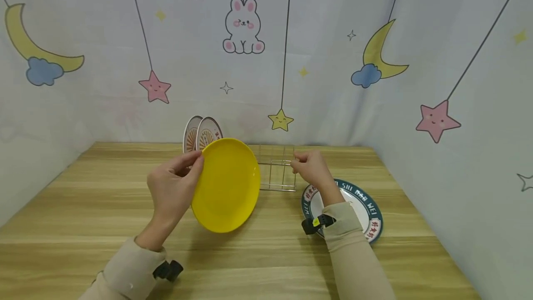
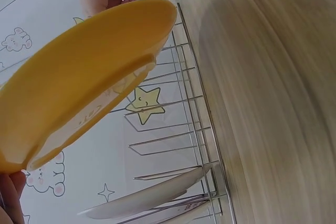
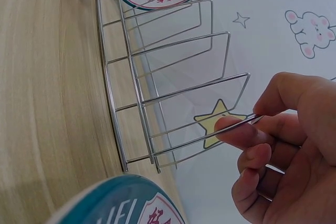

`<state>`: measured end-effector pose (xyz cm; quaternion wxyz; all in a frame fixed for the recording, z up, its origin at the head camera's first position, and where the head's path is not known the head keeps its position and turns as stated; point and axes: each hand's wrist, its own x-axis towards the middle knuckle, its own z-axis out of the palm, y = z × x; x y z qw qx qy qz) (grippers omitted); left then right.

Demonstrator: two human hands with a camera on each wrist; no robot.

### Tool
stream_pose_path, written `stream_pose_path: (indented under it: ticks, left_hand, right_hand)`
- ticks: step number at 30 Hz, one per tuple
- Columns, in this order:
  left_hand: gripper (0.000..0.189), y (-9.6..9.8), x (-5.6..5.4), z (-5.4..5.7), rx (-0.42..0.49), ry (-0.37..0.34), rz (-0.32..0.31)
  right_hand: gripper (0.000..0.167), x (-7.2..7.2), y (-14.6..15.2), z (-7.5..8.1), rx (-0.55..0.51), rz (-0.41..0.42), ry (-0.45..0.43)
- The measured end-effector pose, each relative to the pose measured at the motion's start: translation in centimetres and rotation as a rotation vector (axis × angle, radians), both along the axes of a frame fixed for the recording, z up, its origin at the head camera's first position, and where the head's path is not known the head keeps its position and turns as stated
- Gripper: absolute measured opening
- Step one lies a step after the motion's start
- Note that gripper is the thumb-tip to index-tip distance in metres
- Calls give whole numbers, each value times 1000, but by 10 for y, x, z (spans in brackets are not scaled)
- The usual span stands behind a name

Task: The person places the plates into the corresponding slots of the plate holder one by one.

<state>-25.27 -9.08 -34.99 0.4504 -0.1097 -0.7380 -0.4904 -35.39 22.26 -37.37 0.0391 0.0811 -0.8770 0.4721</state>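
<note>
A yellow plate (image 1: pixel 226 186) is pinched at its left edge by my left hand (image 1: pixel 172 184), tilted up above the table. In the left wrist view the underside of the yellow plate (image 2: pixel 79 72) shows, with its raised foot ring. My right hand (image 1: pixel 314 170) grips the right end wire of a metal wire dish rack (image 1: pixel 276 186); in the right wrist view my right hand (image 3: pixel 294 135) pinches that wire between thumb and fingers. Two white patterned plates (image 1: pixel 209 134) stand upright in the rack's left end, partly hidden behind the yellow plate.
A white plate with a green lettered rim (image 1: pixel 372 209) lies on the wooden table (image 1: pixel 250 267) beneath my right forearm, at the right of the rack. A white curtain (image 1: pixel 200 59) printed with stars, moons and rabbits hangs behind the table and along its sides.
</note>
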Motion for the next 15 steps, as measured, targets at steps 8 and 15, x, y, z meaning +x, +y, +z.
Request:
stream_pose_path:
  ticks: [8, 15]
  left_hand:
    - [13, -1, -2, 1, 4, 4, 7]
    - [12, 0, -4, 3, 9, 7, 17]
  right_hand:
    - [24, -1, 0, 3, 0, 2, -1]
    - [22, -2, 0, 2, -6, 1, -4]
